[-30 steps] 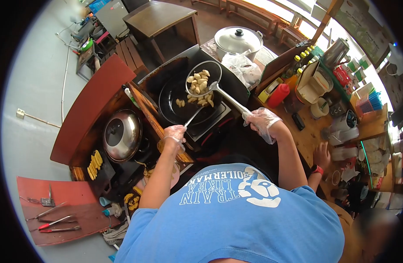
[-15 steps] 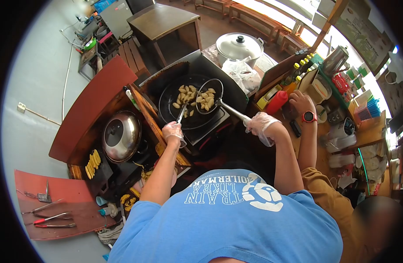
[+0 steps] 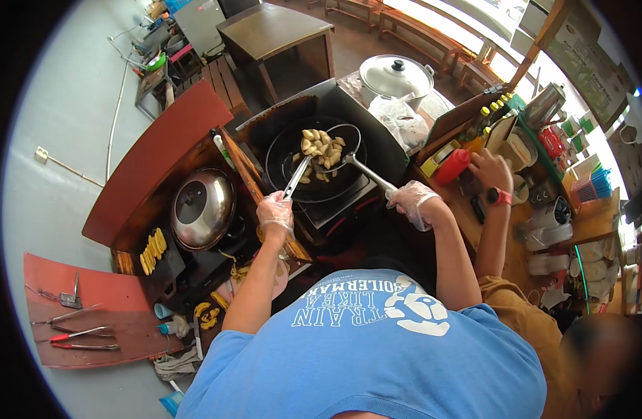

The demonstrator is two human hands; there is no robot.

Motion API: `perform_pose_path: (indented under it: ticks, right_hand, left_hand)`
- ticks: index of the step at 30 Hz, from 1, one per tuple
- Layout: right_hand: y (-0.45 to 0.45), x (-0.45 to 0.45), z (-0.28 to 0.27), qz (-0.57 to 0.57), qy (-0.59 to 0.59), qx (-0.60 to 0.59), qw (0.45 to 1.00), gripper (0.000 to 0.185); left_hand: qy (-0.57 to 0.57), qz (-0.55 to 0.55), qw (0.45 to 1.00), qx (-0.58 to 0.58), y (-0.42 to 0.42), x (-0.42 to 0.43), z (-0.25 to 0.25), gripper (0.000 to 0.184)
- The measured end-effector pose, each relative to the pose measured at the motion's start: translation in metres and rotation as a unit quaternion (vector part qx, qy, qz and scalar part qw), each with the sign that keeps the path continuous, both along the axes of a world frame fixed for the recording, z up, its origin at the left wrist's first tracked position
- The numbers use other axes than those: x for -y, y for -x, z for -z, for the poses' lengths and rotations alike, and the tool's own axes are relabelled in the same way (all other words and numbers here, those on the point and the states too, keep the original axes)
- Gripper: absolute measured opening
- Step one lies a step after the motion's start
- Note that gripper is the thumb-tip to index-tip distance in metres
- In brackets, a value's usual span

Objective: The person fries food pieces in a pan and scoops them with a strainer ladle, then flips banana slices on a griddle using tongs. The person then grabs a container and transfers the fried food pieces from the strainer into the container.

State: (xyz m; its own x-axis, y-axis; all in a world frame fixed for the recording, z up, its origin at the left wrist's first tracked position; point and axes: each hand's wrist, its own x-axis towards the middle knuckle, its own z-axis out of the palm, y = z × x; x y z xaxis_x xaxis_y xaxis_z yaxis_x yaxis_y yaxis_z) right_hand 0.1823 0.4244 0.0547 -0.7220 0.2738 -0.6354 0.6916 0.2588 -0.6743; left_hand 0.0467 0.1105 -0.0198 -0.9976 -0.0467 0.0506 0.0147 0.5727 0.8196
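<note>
A dark wok [image 3: 278, 159] sits on the stove, with pale yellow food pieces [image 3: 322, 150] in and above it. My left hand [image 3: 275, 213], in a clear plastic glove, is closed round the handle of a metal utensil [image 3: 297, 179]; its far end is among the pieces. My right hand [image 3: 413, 202], gloved too, grips the long handle of a round strainer [image 3: 368, 172]. The strainer's hoop is over the right part of the wok, and some pieces lie in it.
A domed lid [image 3: 203, 209] stands at the left near sliced yellow food [image 3: 153, 251]. Behind the wok are a lidded pot [image 3: 396, 78] and a plastic bag [image 3: 399, 121]. A co-worker's hand [image 3: 491, 170] is beside a red bottle [image 3: 452, 167] at the right.
The left utensil has risen with pieces at its end, beside the strainer. The strainer first lowered toward the wok. The co-worker's hand came forward to the bottles, and the red bottle now tilts.
</note>
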Motion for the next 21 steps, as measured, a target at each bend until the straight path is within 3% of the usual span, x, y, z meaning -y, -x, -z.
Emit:
perform_pose_path:
  ticks: [3,4,6,8,14,21]
  right_hand:
    - [-0.004,0.006,0.014,0.01,0.043,-0.023,0.999,0.024]
    - [-0.006,0.005,0.022,0.015,0.071,-0.037,0.997,0.026]
    - [-0.008,0.004,0.036,0.01,0.061,-0.042,0.997,0.027]
    - [-0.012,0.004,0.047,0.006,0.052,-0.047,0.998,0.029]
    - [-0.019,0.003,0.063,0.016,0.054,-0.058,0.997,0.03]
    - [-0.021,0.006,0.03,0.024,0.044,-0.075,0.996,0.029]
  left_hand:
    - [0.102,0.084,0.98,-0.147,0.0,0.009,-0.001,0.025]
    - [0.103,0.086,0.98,-0.147,0.003,0.016,0.002,0.025]
    - [0.285,0.122,0.918,-0.248,0.0,0.022,-0.025,0.022]
    - [0.287,0.102,0.911,-0.276,0.011,0.032,-0.029,0.02]
    - [0.376,0.084,0.901,-0.201,0.048,0.057,-0.03,0.014]
    - [0.345,0.133,0.927,-0.058,0.035,0.067,-0.055,0.023]
